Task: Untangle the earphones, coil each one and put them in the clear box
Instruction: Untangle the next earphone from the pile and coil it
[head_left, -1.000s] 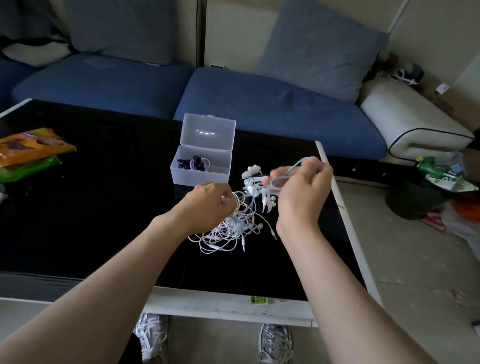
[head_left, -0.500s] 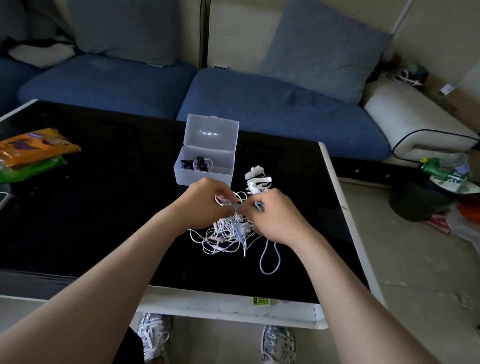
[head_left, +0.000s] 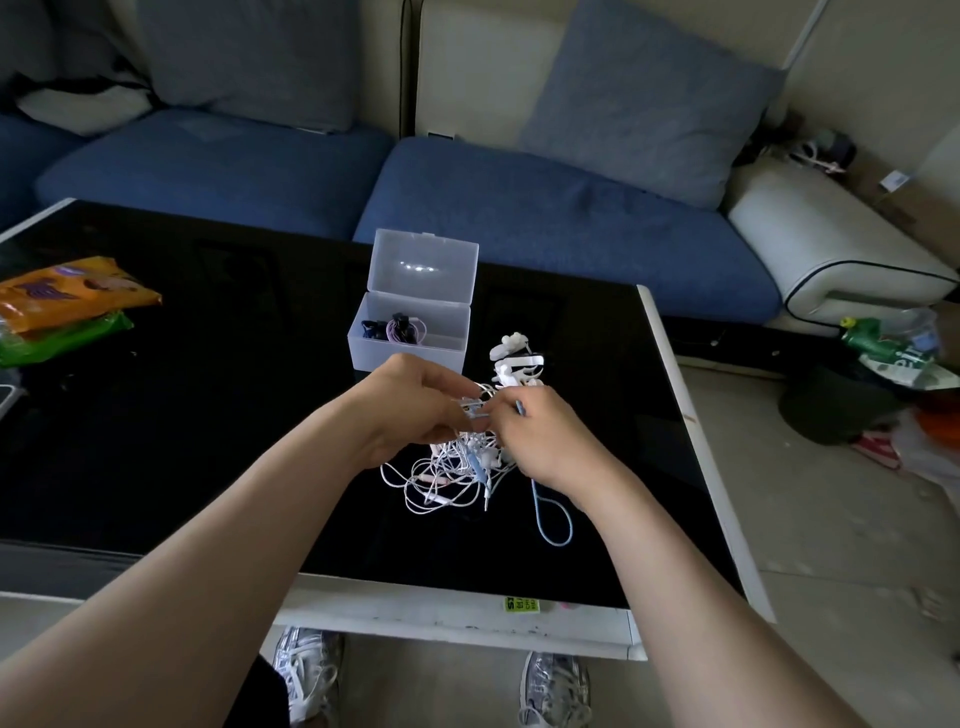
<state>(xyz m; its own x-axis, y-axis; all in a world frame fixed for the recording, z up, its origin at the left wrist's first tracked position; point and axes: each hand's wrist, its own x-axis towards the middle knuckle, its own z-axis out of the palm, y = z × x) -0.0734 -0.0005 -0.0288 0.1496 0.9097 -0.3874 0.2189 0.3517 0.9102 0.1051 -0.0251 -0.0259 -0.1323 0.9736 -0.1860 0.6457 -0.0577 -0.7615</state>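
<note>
Both hands working the earphone knot, mid-table.

I am watching the black table (head_left: 208, 426) carrying everything. The left hand (head_left: 415, 410), fingers curled, is pinching white strands at the top of the tangle of earphones (head_left: 447, 475). The right hand (head_left: 545, 441) is pinching a blue cord (head_left: 537, 514), which is trailing out at 4 o'clock from the tangle. The clear box (head_left: 410, 351) is sitting at 12 o'clock, lid standing open, and is holding one dark-and-purple coil (head_left: 400, 330).

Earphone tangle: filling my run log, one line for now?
stage: untangling | left hand: pinches white tangle | right hand: pinches blue cord | clear box: open
</note>
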